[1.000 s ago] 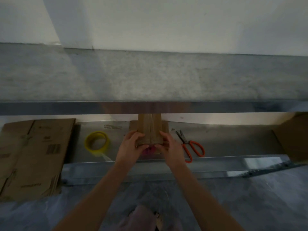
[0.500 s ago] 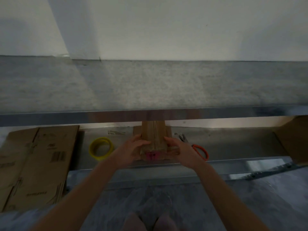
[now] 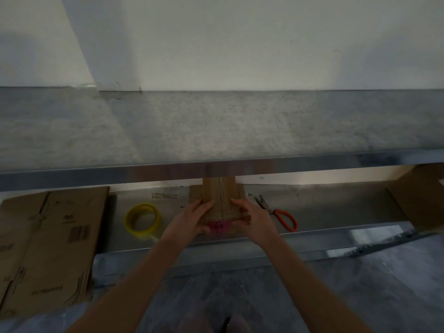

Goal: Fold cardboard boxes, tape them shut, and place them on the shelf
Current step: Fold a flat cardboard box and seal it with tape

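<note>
A small brown cardboard box (image 3: 219,195) stands on the lower shelf (image 3: 336,212), its top seam covered with tape and a pink label on its near face. My left hand (image 3: 192,218) holds the box's left near corner, fingers on top and thumb low on the front. My right hand (image 3: 252,218) holds the right near corner the same way. The box's far end is hidden under the upper shelf (image 3: 216,131). A yellow tape roll (image 3: 141,218) lies left of the box. Orange-handled scissors (image 3: 278,213) lie to its right.
A stack of flattened cardboard boxes (image 3: 48,248) lies at the left on the lower shelf. Another brown box (image 3: 422,195) stands at the far right. The upper shelf's metal front edge (image 3: 216,169) overhangs the lower shelf. Grey floor lies below.
The view has tilted slightly upward. Both hands stay on the box, with the fingers spread a little wider along its top corners.
</note>
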The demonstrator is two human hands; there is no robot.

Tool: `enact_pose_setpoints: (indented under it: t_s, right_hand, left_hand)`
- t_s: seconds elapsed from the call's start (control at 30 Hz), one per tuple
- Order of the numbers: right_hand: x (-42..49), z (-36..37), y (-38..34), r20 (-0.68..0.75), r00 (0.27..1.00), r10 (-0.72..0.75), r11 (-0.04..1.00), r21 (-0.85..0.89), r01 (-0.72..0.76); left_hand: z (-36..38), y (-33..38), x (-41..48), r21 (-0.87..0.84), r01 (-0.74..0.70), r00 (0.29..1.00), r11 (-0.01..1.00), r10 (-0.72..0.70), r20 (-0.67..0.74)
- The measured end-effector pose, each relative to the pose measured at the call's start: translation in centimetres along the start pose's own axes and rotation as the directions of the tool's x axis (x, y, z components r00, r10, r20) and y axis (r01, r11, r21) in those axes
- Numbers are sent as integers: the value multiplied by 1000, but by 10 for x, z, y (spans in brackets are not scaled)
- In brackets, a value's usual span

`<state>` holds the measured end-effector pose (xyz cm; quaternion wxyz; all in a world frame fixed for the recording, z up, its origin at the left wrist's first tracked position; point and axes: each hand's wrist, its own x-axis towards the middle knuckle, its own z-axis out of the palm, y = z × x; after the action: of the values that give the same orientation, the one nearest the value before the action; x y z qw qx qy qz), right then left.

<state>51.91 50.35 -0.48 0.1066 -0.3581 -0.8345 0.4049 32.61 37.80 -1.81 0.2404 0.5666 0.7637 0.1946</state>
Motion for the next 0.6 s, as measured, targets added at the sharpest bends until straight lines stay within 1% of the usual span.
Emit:
enact_pose_setpoints:
  t_s: [0.03,0.13,0.23,0.3,0.37,0.47,0.53,0.6]
  right_hand:
    - [0,2,-1,-9,1000,1,1000,-9,-1]
    - [-2,3,-4,-24,1000,18,1000,-11,-19]
    - [-11,8,-3,-61,997,45,999,32,-43]
    - [-22,12,-4,-109,989,103,986,144,-87]
    - [-32,14,-1,-159,971,178,953,275,-130]
    - [-46,12,2,-199,957,210,933,334,-136]
    - [-53,15,0,-232,940,251,931,324,-169]
    - [-58,20,-9,-250,906,341,918,298,-262]
  left_hand:
    - [3,2,2,-16,26,999,1000,-26,-27]
    - [12,7,1,-150,54,992,987,-71,-108]
    - [17,11,-5,-325,50,989,944,-93,-119]
    - [19,23,-15,-452,65,984,889,-133,-119]
    - [26,34,-26,-554,97,981,827,-174,-88]
    - [26,46,-30,-588,79,988,805,-140,-59]
    - [11,43,-17,-546,68,991,835,-121,-62]
    - [-10,31,2,-459,109,992,882,-127,-7]
